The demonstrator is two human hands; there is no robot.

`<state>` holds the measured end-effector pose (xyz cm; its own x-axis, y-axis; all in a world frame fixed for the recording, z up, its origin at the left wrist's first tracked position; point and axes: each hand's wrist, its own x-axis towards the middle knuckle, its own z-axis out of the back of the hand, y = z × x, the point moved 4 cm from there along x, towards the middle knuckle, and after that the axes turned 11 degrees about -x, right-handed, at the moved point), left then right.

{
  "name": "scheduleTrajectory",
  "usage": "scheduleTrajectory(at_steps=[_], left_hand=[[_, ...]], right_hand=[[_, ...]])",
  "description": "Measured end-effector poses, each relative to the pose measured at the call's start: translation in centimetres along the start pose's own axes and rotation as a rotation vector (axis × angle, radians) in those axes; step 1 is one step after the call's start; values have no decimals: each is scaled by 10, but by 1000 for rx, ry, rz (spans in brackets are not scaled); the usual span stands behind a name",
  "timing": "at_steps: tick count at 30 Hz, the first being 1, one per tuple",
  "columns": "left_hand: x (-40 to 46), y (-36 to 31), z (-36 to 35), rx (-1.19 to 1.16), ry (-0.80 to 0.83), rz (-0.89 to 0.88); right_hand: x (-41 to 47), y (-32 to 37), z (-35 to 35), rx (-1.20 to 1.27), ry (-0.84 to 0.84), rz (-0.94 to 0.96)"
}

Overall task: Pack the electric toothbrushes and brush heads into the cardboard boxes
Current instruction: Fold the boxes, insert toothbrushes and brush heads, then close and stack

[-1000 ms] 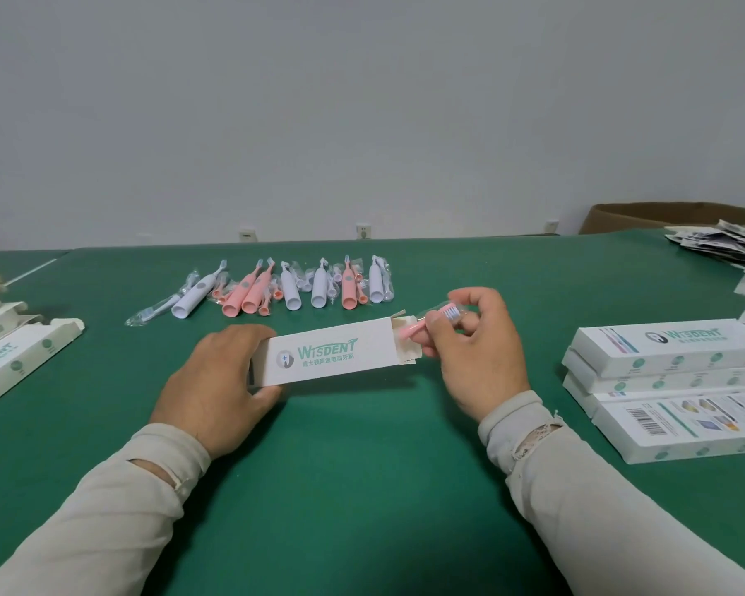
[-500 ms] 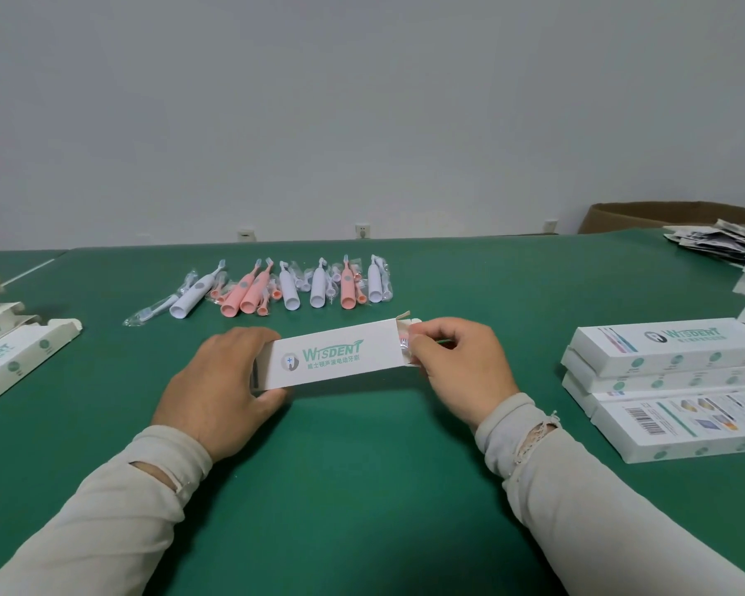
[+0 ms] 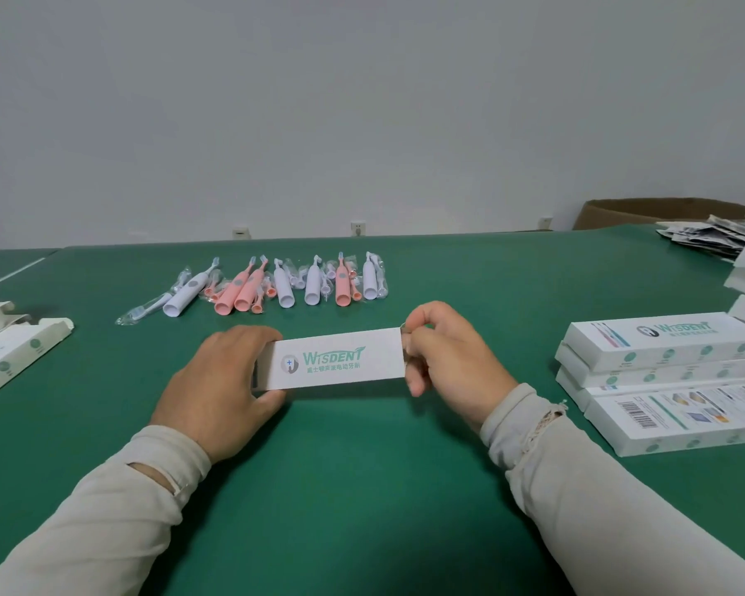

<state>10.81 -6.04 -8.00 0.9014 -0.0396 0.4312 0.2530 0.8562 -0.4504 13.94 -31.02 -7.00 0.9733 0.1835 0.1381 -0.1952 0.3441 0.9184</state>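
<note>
Both hands clamped on the white box (image 3: 338,359) mid-surface: left hand (image 3: 222,389) gripping its left end, right hand (image 3: 452,359) pinching the right. Toothbrushes (image 3: 276,286) lined up near the far edge. Packed boxes (image 3: 663,367) stacked toward the right edge.

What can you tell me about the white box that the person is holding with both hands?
The white box is a long, slim carton that looks like thin cardboard, printed with a green WISDENT logo and a tooth emblem. It lies lengthwise just above the green table. The left hand grips its left end; the right hand pinches its right end, hiding the flap.
</note>
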Motion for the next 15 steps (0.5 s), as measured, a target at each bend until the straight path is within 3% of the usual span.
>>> scheduleTrajectory(at_steps=[3,6,8,11,15], left_hand=[[0,5,0,-7,-2,21],[2,7,2,-5,-27,45],[2,9,3,-1,-30,68],[2,12,3,6,-36,87],[2,12,4,0,-43,95]], right_hand=[[3,1,6,74,55,-40],[10,-7,43,-27,-291,-28],[11,-19,70,-314,-492,-66],[15,-36,71,-711,-310,-233],[16,-37,55,-958,-73,-281]])
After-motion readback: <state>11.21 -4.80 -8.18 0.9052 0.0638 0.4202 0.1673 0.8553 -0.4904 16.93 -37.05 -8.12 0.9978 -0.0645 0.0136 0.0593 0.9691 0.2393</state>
